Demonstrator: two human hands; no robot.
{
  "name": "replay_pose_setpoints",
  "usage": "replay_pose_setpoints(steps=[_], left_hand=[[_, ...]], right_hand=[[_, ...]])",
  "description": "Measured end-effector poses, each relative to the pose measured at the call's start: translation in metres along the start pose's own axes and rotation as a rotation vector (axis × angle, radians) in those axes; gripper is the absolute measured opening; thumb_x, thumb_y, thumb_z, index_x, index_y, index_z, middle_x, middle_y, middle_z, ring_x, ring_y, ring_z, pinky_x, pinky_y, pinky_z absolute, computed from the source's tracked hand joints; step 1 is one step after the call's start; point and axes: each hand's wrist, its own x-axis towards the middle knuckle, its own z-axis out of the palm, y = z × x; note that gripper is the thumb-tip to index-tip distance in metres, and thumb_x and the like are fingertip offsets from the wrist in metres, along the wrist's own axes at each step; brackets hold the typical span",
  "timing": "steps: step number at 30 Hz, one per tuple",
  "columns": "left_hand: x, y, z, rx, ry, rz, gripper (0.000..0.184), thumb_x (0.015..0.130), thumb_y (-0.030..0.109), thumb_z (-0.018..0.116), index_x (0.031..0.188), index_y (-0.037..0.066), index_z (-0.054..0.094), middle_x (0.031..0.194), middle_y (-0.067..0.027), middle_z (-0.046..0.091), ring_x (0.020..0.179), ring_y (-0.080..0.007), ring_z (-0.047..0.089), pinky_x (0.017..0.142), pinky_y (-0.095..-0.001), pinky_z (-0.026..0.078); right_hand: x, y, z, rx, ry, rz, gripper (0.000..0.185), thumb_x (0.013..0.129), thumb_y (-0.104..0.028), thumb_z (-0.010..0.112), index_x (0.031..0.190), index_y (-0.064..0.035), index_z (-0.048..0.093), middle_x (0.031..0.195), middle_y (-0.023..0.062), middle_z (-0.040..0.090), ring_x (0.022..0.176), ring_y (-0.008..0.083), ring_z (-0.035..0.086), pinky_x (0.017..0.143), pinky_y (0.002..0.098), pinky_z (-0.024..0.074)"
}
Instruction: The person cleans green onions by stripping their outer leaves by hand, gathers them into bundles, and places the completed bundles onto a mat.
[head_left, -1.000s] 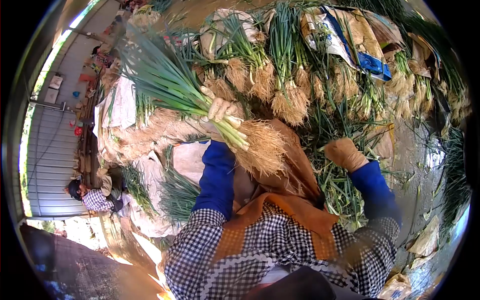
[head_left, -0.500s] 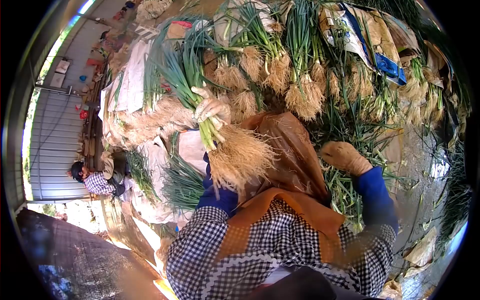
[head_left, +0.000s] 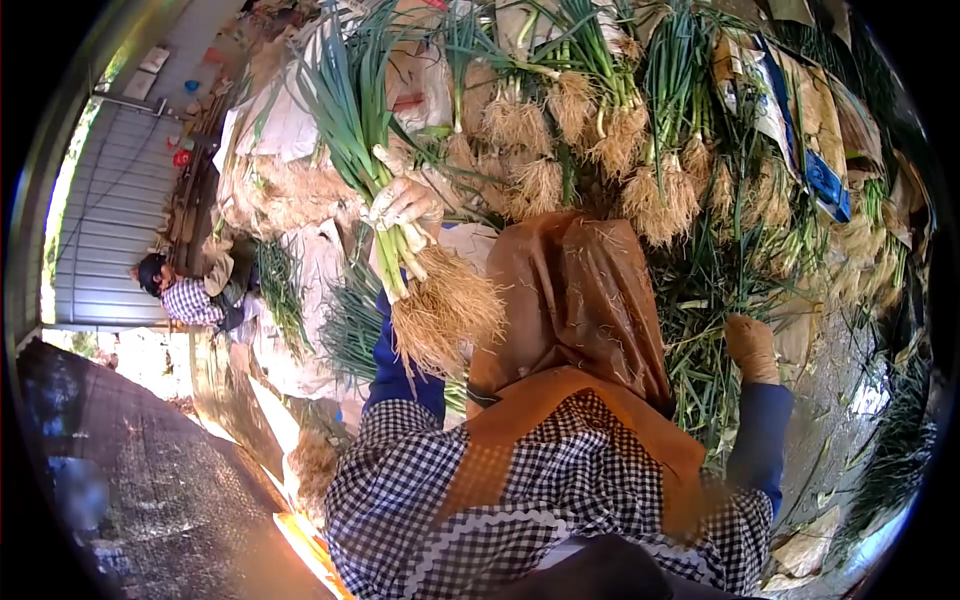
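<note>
My left hand (head_left: 408,205), in a pale glove, is wrapped round the stalks of a bunch of green onions (head_left: 350,120). The bunch is tilted, its long green leaves pointing up and its bushy tan roots hanging over my left forearm. My right hand (head_left: 752,348), in a brownish glove, is closed beside loose green leaves (head_left: 700,370) to the right of my lap; whether it holds anything is hidden. A brown apron (head_left: 575,300) with bits of root on it covers my lap.
Several rooted bunches (head_left: 660,200) lie in a row ahead, partly over sacks (head_left: 800,110). More leaves (head_left: 350,320) lie left of my lap. Another person (head_left: 190,295) sits at the far left near a metal wall (head_left: 110,220). Wet ground (head_left: 840,400) is at the right.
The view has turned, shifting the rows ahead to the right. My left hand has tipped the bunch more upright, roots lower. My right hand remains closed and its forearm now points more upward.
</note>
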Motion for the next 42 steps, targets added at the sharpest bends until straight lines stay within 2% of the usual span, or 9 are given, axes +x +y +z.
replay_pose_setpoints(steps=[5,9,12,16,24,33,36,41,42], left_hand=[[0.002,-0.013,0.024,0.055,0.031,0.04,0.01,0.079,0.009,0.06,0.074,0.011,0.051,0.062,0.0043,0.058,0.058,-0.0043,0.057,0.057,-0.0196,0.043],[-0.016,-0.022,0.036,0.179,0.02,-0.022,0.024,0.078,0.014,0.059,0.095,0.009,0.044,0.061,0.004,0.056,0.056,-0.0072,0.055,0.058,-0.0229,0.045],[-0.04,-0.032,0.044,0.239,0.056,-0.097,0.04,0.078,0.017,0.059,0.111,0.007,0.038,0.061,0.0038,0.054,0.055,-0.0094,0.054,0.058,-0.0253,0.046],[-0.087,-0.003,0.068,0.338,0.317,-0.127,0.063,0.078,0.022,0.058,0.132,0.004,0.031,0.061,0.0036,0.051,0.053,-0.0124,0.053,0.059,-0.0286,0.048],[-0.165,0.112,0.211,0.868,1.14,0.07,0.042,0.073,0.017,0.056,0.112,0.002,0.046,0.073,-0.0083,0.051,0.06,-0.0207,0.051,0.058,-0.0338,0.048],[-0.338,0.153,0.19,0.942,1.813,0.294,0.019,0.072,0.016,0.062,0.085,0.002,0.061,0.078,-0.0119,0.063,0.068,-0.0259,0.06,0.07,-0.0357,0.05],[-0.393,0.109,0.117,0.966,2.068,-0.069,0.031,0.069,0.028,0.062,0.086,0.003,0.067,0.082,-0.0116,0.064,0.075,-0.0214,0.06,0.07,-0.032,0.048],[-0.61,-0.008,-0.078,2.138,1.595,-0.927,0.024,0.084,0.021,0.046,0.099,0.012,0.062,0.1,-0.017,0.06,0.097,-0.0324,0.055,0.082,-0.04,0.043],[-0.586,-0.034,-0.084,2.213,1.743,-0.852,0.019,0.082,0.027,0.051,0.09,0.017,0.064,0.083,-0.0122,0.064,0.076,-0.0328,0.06,0.067,-0.0439,0.048]], right_hand=[[0.066,-0.183,-0.016,0.69,-0.122,-0.541,0.059,0.081,-0.034,0.063,0.128,-0.0045,0.042,0.128,0.0151,0.047,0.121,0.0267,0.042,0.101,0.0338,0.0333],[0.123,-0.234,0.121,0.603,-0.59,-1.032,0.041,0.088,-0.033,0.053,0.116,-0.0022,0.053,0.104,0.015,0.058,0.098,0.025,0.053,0.087,0.0332,0.0414],[0.078,-0.215,0.057,1.294,-1.092,-0.607,0.035,0.093,-0.032,0.046,0.109,-0.0022,0.056,0.089,0.0074,0.061,0.083,0.0129,0.054,0.074,0.0239,0.0437],[0.099,-0.121,-0.004,0.851,-0.732,-0.061,0.028,0.089,-0.031,0.053,0.087,-0.004,0.059,0.071,-0.0007,0.055,0.058,0.0054,0.043,0.051,0.0191,0.0355],[0.061,-0.036,-0.031,0.659,-0.115,0.169,0.033,0.09,-0.036,0.047,0.07,-0.0097,0.049,0.055,-0.0027,0.038,0.048,0.0074,0.033,0.045,0.0228,0.0246],[0.063,-0.016,0.003,0.535,-0.182,0.315,0.029,0.091,-0.031,0.048,0.071,-0.0101,0.049,0.054,-0.0014,0.04,0.047,0.0092,0.036,0.045,0.0231,0.0275],[0.057,-0.016,0.009,0.448,-0.185,0.405,0.031,0.09,-0.034,0.048,0.07,-0.0102,0.048,0.055,-0.0018,0.041,0.047,0.0086,0.036,0.045,0.023,0.0275],[0.024,0.037,0.015,0.486,-0.279,0.355,0.019,0.087,-0.02,0.047,0.079,-0.0053,0.056,0.064,0.0012,0.047,0.054,0.0109,0.042,0.048,0.0253,0.0346],[0.022,0.039,0.005,0.172,-0.362,0.259,0.017,0.084,-0.015,0.048,0.09,-0.0029,0.059,0.074,0.0083,0.054,0.061,0.0194,0.051,0.055,0.0304,0.0401]])
